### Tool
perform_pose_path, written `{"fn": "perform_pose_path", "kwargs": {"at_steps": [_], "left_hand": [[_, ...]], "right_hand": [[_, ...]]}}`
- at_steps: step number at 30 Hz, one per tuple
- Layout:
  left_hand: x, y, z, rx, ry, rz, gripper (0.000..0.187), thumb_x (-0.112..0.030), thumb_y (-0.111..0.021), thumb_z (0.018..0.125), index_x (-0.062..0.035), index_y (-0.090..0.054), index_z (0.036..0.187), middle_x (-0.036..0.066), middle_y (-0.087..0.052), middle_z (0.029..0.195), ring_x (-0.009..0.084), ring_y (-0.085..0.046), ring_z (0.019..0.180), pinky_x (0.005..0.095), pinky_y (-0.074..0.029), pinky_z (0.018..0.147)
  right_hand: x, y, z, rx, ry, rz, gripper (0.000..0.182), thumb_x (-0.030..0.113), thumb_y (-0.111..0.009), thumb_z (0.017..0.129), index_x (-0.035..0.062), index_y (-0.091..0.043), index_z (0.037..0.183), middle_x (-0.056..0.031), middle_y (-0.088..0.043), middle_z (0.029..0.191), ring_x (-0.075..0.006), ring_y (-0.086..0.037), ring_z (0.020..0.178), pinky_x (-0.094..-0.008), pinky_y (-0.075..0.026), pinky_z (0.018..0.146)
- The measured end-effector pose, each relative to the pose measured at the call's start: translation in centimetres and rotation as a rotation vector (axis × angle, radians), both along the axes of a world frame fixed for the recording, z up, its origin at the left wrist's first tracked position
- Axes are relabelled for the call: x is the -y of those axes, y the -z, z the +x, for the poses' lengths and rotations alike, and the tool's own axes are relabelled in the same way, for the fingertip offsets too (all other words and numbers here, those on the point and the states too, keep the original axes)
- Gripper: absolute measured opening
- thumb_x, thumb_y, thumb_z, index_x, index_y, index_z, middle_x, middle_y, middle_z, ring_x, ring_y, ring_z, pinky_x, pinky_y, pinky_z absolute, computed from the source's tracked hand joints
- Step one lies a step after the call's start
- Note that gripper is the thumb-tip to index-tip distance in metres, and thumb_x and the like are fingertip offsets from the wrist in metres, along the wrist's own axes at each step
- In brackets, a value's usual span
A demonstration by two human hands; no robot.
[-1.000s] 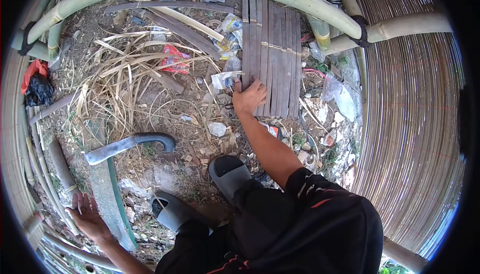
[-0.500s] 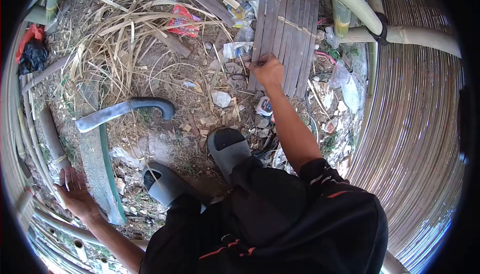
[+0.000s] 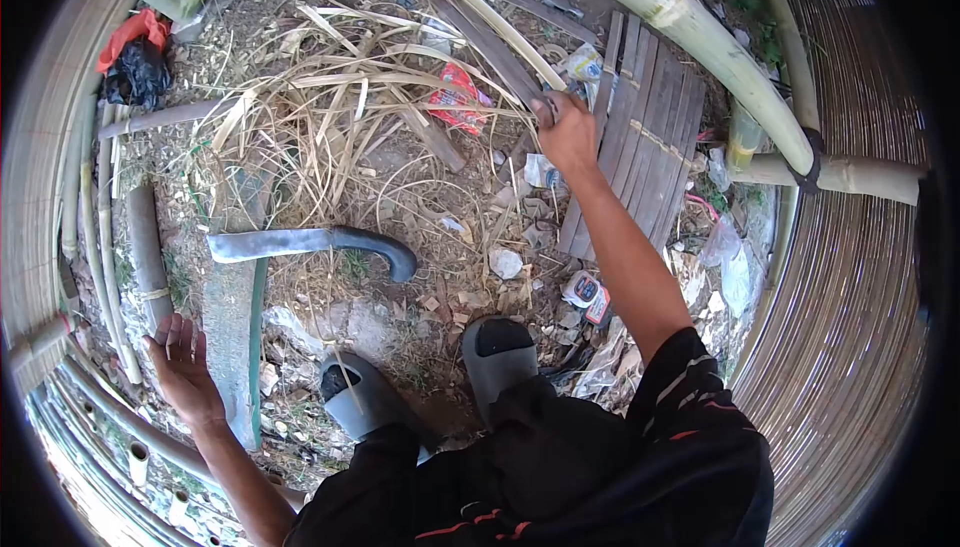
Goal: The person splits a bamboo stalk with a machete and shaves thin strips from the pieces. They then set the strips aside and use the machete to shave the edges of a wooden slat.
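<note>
My right hand [image 3: 568, 132] is closed round the lower end of a long dark wooden slat [image 3: 485, 42], beside a panel of dark slats [image 3: 640, 137] tied with light strips. My left hand [image 3: 187, 372] is held out at the lower left with its fingers apart and nothing in it, near a bamboo pole [image 3: 147, 247]. Between the hands, a machete [image 3: 270, 244] with a curved black handle lies across a greenish plank [image 3: 230, 347]. Above it is a tangled heap of pale strips [image 3: 320, 107].
A red wrapper [image 3: 460, 99] lies by the strips, and a black and red bag [image 3: 137, 72] at the upper left. A tape measure [image 3: 580, 289] sits near my feet. Thick bamboo [image 3: 670, 9] arches overhead at the right, beside a slatted screen [image 3: 840, 277].
My right hand has left the edge of the slat panel and moved up and left onto the long dark slat. The view has shifted, and my left hand is still held out.
</note>
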State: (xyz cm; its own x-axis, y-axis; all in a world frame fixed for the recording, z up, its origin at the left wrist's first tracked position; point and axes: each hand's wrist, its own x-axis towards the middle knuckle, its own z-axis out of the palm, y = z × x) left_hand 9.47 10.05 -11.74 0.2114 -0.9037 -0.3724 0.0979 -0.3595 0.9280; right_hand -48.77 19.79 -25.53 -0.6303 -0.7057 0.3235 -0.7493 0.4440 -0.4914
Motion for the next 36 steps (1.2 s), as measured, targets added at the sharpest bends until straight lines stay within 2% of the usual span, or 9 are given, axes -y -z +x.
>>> {"fn": "perform_pose_path", "kwargs": {"at_steps": [7, 11, 14, 17, 20, 22, 30, 34, 36], "left_hand": [[-0.8, 0.7, 1.9, 0.025, -0.025, 0.011, 0.052, -0.048, -0.041, 0.105, -0.0051, -0.054, 0.131, 0.011, -0.058, 0.128, 0.0203, -0.053, 0.12, 0.0376, -0.043, 0.101], [-1.6, 0.8, 3.9, 0.065, -0.083, 0.04, 0.05, -0.048, -0.041, 0.105, -0.0059, -0.054, 0.13, 0.01, -0.058, 0.127, 0.0197, -0.053, 0.119, 0.0375, -0.042, 0.101], [-2.1, 0.6, 4.4, 0.098, -0.133, 0.062, 0.05, -0.048, -0.041, 0.106, -0.0062, -0.053, 0.13, 0.009, -0.058, 0.127, 0.0193, -0.053, 0.119, 0.0368, -0.041, 0.1], [-2.5, 0.1, 4.8, 0.111, -0.156, 0.042, 0.049, -0.047, -0.041, 0.106, -0.0061, -0.055, 0.128, 0.009, -0.059, 0.128, 0.0192, -0.053, 0.118, 0.0365, -0.041, 0.099], [-2.6, -0.5, 3.8, 0.196, -0.145, -0.039, 0.043, -0.041, -0.047, 0.105, -0.004, -0.057, 0.126, 0.01, -0.059, 0.127, 0.0192, -0.054, 0.117, 0.0376, -0.042, 0.099], [-2.5, -2.2, 1.0, 0.674, 0.159, -0.335, 0.033, -0.028, -0.055, 0.104, -0.0008, -0.058, 0.122, 0.011, -0.059, 0.127, 0.0202, -0.054, 0.117, 0.0393, -0.042, 0.1], [-3.3, -8.1, -11.9, 0.991, 0.754, -0.917, 0.026, -0.014, -0.068, 0.092, -0.0007, -0.063, 0.114, 0.02, -0.058, 0.125, 0.0325, -0.056, 0.118, 0.0444, -0.046, 0.099], [-4.8, -7.4, -13.6, 0.863, 0.795, -0.885, 0.028, -0.012, -0.07, 0.09, -0.001, -0.063, 0.114, 0.02, -0.058, 0.125, 0.0333, -0.055, 0.119, 0.0447, -0.046, 0.099], [-5.5, -7.1, -13.9, 0.961, 0.866, -0.867, 0.034, -0.009, -0.073, 0.087, -0.0026, -0.062, 0.118, 0.02, -0.058, 0.125, 0.0347, -0.056, 0.118, 0.046, -0.046, 0.1]], "right_hand": [[10.8, 3.6, -10.1, -0.278, 0.031, 0.347, 0.051, 0.021, -0.063, 0.09, 0.0136, -0.051, 0.139, -0.0154, -0.053, 0.141, -0.0389, -0.048, 0.132, -0.0546, -0.04, 0.109], [12.3, 1.6, -10.8, -0.169, 0.072, 0.581, 0.049, 0.026, -0.059, 0.093, 0.0155, -0.05, 0.141, -0.0126, -0.047, 0.147, -0.0369, -0.037, 0.141, -0.0597, -0.035, 0.11], [11.9, 1.0, -11.5, -0.291, 0.103, 0.675, 0.045, 0.03, -0.056, 0.096, 0.0159, -0.052, 0.138, -0.0134, -0.052, 0.144, -0.037, -0.046, 0.135, -0.0602, -0.035, 0.11], [10.6, 0.0, -10.1, -0.278, 0.1, 0.551, 0.034, 0.034, -0.062, 0.094, 0.0143, -0.065, 0.121, -0.0177, -0.072, 0.106, -0.0416, -0.068, 0.098, -0.0563, -0.044, 0.099], [6.5, -2.8, -6.6, 0.208, -0.157, 0.473, 0.025, 0.029, -0.067, 0.091, 0.0065, -0.071, 0.101, -0.019, -0.073, 0.09, -0.0317, -0.072, 0.085, -0.0409, -0.053, 0.078], [3.5, -5.1, -2.5, 0.653, -0.244, 0.409, 0.024, 0.024, -0.071, 0.089, 0.0012, -0.069, 0.097, -0.0163, -0.072, 0.083, -0.02, -0.07, 0.075, -0.0323, -0.052, 0.07], [3.2, -8.4, 5.7, -0.175, -0.207, 0.097, 0.017, 0.016, -0.064, 0.093, 0.0032, -0.058, 0.101, -0.0177, -0.066, 0.087, -0.0418, -0.066, 0.075, -0.0508, -0.051, 0.065], [3.5, -13.5, 8.5, 0.461, -0.275, 0.206, 0.023, 0.015, -0.059, 0.097, 0.0005, -0.055, 0.114, -0.0229, -0.065, 0.095, -0.0362, -0.07, 0.079, -0.0475, -0.055, 0.066], [2.7, -14.8, 12.4, 1.337, -0.326, 0.195, 0.029, 0.018, -0.06, 0.098, -0.0019, -0.053, 0.118, -0.0185, -0.068, 0.092, -0.0283, -0.072, 0.081, -0.0431, -0.057, 0.067]]}}
